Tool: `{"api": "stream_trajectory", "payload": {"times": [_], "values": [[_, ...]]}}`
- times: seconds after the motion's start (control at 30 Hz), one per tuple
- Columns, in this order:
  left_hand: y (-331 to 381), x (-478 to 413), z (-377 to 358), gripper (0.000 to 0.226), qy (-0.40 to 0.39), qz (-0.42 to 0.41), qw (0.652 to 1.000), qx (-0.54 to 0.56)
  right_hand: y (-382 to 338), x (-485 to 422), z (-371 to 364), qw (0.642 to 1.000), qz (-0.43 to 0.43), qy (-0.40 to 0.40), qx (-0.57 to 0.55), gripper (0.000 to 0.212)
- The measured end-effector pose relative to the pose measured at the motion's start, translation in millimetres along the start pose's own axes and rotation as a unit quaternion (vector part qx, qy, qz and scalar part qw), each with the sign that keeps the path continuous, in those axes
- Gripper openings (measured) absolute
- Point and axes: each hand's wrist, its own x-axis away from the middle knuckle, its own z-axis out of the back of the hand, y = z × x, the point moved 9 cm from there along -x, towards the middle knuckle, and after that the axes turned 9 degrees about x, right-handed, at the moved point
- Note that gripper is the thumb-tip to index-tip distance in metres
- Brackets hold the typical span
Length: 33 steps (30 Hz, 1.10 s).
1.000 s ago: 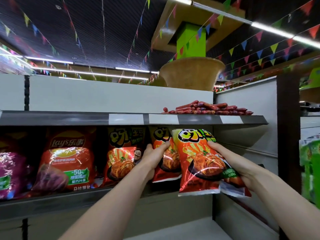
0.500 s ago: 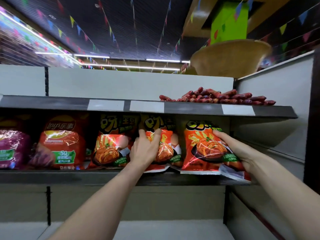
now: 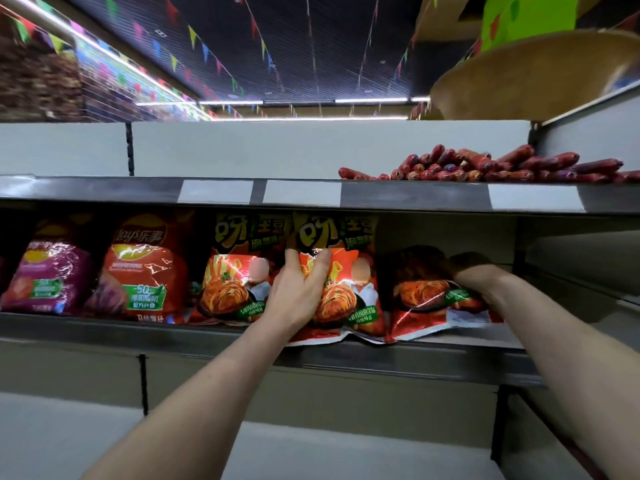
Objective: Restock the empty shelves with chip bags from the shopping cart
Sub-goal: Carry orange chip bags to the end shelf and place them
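Purple foil starts the row at the far left of the shelf (image 3: 104, 329): a purple bag (image 3: 45, 275) leaning back, a red Lay's bag (image 3: 138, 268) just beside it, and the first orange bag (image 3: 235, 282) next along. At mid-shelf the left hand (image 3: 298, 292) lies with fingers spread on the front of the second orange bag (image 3: 353, 282), bracing it upright. That bag's bottom seam hangs a little over the shelf's front lip. Further right, the third orange bag (image 3: 422, 296) lies tilted back on the shelf and touches the second. The right hand (image 3: 481, 275) grips its top, fingers bent over it in deep shadow. To finish well, I would raise this bag from the top, push its base back from the lip, and release only once it leans on its neighbour. Sausages (image 3: 485, 168) are heaped on the tier above the shelf's right end.
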Motion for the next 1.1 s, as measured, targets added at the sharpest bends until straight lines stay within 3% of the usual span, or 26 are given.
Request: {"api": "stream_trajectory", "payload": {"times": [0.07,0.13,0.23,0.33,0.4,0.47,0.57,0.7,0.83,0.97,1.1], "values": [[-2.2,-2.2,-0.3,0.076,-0.002,-0.003,1.000,0.000,2.5,-0.9,0.5,1.000,-0.001,0.014,0.019,0.049],[-4.7,-3.6,-0.9,0.076,-0.006,-0.002,1.000,0.001,3.3,0.3,2.5,0.996,-0.006,0.023,0.081,0.049],[-8.0,-4.4,-2.3,0.074,-0.015,0.003,1.000,-0.002,-29.9,21.2,7.2,0.986,0.066,0.065,0.140,0.052],[-7.2,-3.7,-2.0,0.073,-0.020,0.007,1.000,-0.004,-68.9,63.1,-19.1,0.986,0.138,0.066,0.065,0.067],[-5.4,-2.6,-1.3,0.072,-0.020,0.007,1.000,-0.004,-81.6,94.4,-58.1,0.989,0.140,0.004,-0.042,0.088],[-4.6,-0.4,-0.1,0.071,-0.019,0.009,1.000,-0.016,-83.7,106.3,-89.9,0.987,0.135,-0.012,-0.084,0.094],[-5.2,-6.0,5.1,0.067,-0.005,-0.001,0.999,-0.054,-87.0,97.0,-101.4,0.987,0.134,0.045,-0.075,0.088],[-12.4,-18.1,6.2,0.071,-0.012,-0.027,0.997,-0.074,-88.5,81.1,-107.4,0.983,0.150,0.080,-0.074,0.058],[-20.8,-11.4,3.1,0.072,-0.044,-0.024,0.995,-0.090,-79.5,78.9,-115.5,0.981,0.166,0.064,-0.070,0.089],[-14.9,-6.0,6.3,0.070,-0.064,-0.015,0.995,-0.075,-71.3,78.3,-119.4,0.987,0.143,-0.006,-0.072,0.125],[-7.3,11.3,12.5,0.073,-0.046,-0.055,0.991,-0.113,-67.7,73.9,-119.0,0.987,0.132,-0.025,-0.086,0.111]]}}
